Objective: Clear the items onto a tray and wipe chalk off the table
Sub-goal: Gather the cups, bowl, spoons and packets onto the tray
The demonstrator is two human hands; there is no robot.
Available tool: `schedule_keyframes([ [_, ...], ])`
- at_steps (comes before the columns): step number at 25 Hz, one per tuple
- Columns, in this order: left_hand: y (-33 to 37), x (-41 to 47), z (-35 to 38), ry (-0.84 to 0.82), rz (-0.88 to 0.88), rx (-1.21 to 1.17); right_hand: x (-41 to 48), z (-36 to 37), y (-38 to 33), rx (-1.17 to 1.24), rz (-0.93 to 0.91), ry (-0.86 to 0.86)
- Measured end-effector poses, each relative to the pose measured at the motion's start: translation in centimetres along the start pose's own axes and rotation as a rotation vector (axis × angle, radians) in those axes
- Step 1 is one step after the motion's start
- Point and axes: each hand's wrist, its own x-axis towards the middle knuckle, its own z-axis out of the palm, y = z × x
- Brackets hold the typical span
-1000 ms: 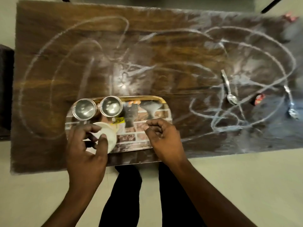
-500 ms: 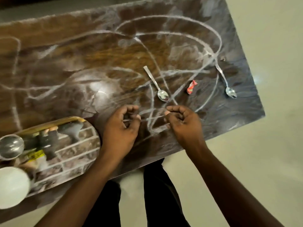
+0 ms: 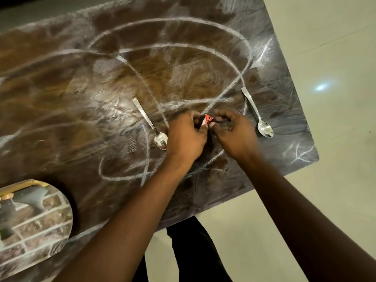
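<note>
A small red wrapper (image 3: 208, 119) lies on the chalk-marked wooden table (image 3: 81, 123), right of centre. My left hand (image 3: 185, 139) and my right hand (image 3: 233, 133) meet over it, with curled fingertips of both pinching it from either side. A steel spoon (image 3: 149, 124) lies just left of my left hand. A second steel spoon (image 3: 256, 113) lies just right of my right hand. The mirrored tray (image 3: 40, 220) with a gold rim sits at the near left edge, partly cut off by the frame. White chalk loops (image 3: 173, 45) cover most of the tabletop.
The table's right edge and near corner (image 3: 313, 157) are close to the right spoon, with pale floor (image 3: 335, 200) beyond. My dark-trousered legs (image 3: 191, 251) stand at the table's near edge.
Both hands left the tray and moved right and forward across the table. They have closed in on the red wrapper between the two spoons. The view has shifted right, so the cups are out of frame.
</note>
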Motion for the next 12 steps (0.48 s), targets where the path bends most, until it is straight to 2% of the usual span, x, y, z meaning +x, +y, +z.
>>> schedule_keyframes([
  [2,0.0,0.6,0.8,0.020,0.003,0.016,1.2,0.4,0.1,0.001,0.004,-0.021],
  [5,-0.5,0.7,0.8,0.034,-0.050,-0.020,1.7,0.9,0.2,0.150,0.082,-0.062],
  [9,-1.1,-0.7,-2.0,0.055,-0.177,-0.329,0.3,1.0,-1.6,0.488,0.243,-0.180],
  [12,-1.9,-3.5,-6.1,0.112,-0.206,-0.538,-1.6,2.3,-4.8,0.629,0.282,-0.366],
])
